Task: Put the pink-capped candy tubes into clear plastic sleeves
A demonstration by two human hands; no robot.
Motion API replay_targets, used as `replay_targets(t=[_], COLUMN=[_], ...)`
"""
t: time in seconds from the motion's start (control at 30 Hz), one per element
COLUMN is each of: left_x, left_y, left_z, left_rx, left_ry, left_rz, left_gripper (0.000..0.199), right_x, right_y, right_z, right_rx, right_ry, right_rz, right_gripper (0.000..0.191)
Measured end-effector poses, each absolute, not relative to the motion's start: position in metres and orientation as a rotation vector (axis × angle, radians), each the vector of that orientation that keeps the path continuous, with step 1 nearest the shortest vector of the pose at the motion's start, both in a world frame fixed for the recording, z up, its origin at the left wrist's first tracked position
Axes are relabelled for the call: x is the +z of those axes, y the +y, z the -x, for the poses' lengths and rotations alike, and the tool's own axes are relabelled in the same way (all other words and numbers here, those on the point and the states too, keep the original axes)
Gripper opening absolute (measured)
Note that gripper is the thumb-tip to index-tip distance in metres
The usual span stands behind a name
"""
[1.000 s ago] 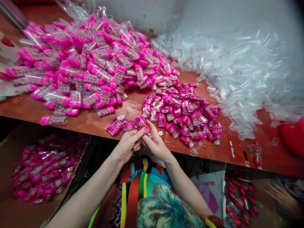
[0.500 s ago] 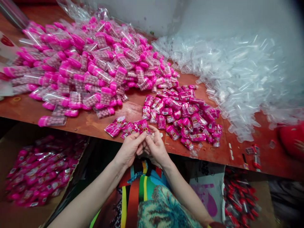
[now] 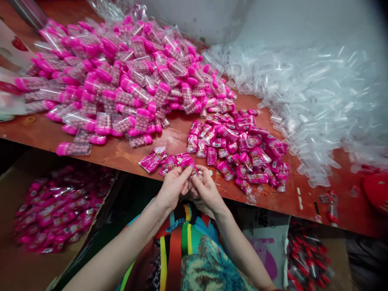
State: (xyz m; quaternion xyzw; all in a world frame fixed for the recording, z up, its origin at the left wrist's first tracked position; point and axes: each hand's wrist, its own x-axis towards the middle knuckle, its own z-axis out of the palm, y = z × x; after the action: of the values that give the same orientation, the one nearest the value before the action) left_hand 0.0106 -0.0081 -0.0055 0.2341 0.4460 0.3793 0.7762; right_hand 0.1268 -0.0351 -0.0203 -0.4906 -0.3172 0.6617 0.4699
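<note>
My left hand is closed, pinching a flat pink printed wrapper between thumb and fingers at the table's front edge. My right hand meets it from the other side, thumb and fingertips closed at the wrapper's lower right edge. The curled fingers hide what lies beneath them. Just left of the hands, more flat pink wrappers lie on the table. To their right is a heap of small pink-wrapped containers.
Pink-capped clear bottles of small balls are piled at the back left. Clear empty plastic tubes spread over the right of the red-brown table. Below stand a box of pink packs and a box of red-and-clear items.
The held wrapper now shows more clearly above the fingertips, tilted to the right. The whole view has shifted slightly, so the piles appear further right.
</note>
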Motion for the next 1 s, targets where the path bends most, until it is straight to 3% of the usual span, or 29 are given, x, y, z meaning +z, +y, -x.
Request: replay_targets(t=[0.23, 0.43, 0.57, 0.8, 1.0], left_x=[-0.001, -0.015, -0.019, -0.01, -0.002], left_y=[-0.009, 0.005, 0.005, 0.003, 0.007], left_z=[0.016, 0.036, 0.036, 0.026, 0.022], left_rx=[0.864, 0.968, 0.951, 0.841, 0.928], left_ry=[1.163, 1.251, 1.25, 1.136, 1.081], left_rz=[-0.576, -0.58, -0.61, -0.631, -0.578], left_gripper=[0.034, 0.037, 0.038, 0.033, 0.034], right_x=[0.018, -0.028, -0.048, -0.037, -0.02], right_y=[0.002, -0.005, -0.013, -0.019, -0.012], right_z=[-0.165, -0.123, -0.111, -0.119, -0.114], right_rx=[1.135, 0.469, 0.091, 0.19, 0.959], right_ry=[-0.846, -1.988, -2.102, -1.977, -1.234], right_rz=[1.327, 1.757, 1.906, 1.705, 1.447], right_gripper=[0.045, 0.035, 0.031, 0.029, 0.048])
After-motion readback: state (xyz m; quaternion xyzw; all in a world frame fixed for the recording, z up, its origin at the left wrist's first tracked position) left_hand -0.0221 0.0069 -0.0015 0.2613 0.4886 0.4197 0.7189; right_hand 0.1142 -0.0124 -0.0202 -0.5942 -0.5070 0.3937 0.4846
